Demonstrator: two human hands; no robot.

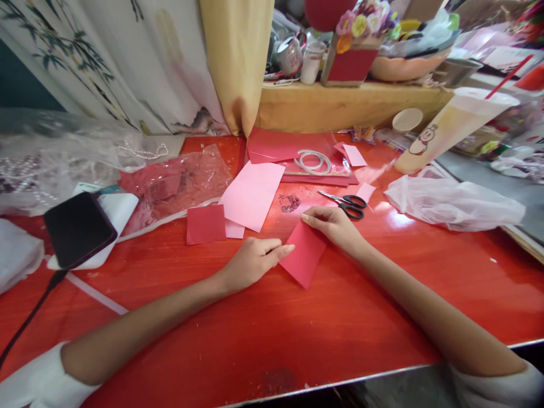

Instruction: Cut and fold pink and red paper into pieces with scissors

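Between my two hands is a red square of paper (304, 256), turned so that one corner points toward me. My left hand (255, 260) pinches its left edge, thumb on top. At the far corner, my right hand (329, 224) grips the paper between thumb and fingers. Black-handled scissors (348, 203) lie just beyond my right hand, blades pointing left. A second red paper square (206, 224) rests on the table to the left, beside a larger pink sheet (254, 192). Small pink scraps (365, 192) lie near the scissors.
A black phone (80, 229) with a cable lies at left, near clear plastic bags (178, 181). Red sheets (276, 144) and a coil of white cord (313, 162) sit at the back. On the right stand a tall drink cup (450, 133) and a crumpled white bag (454, 203).
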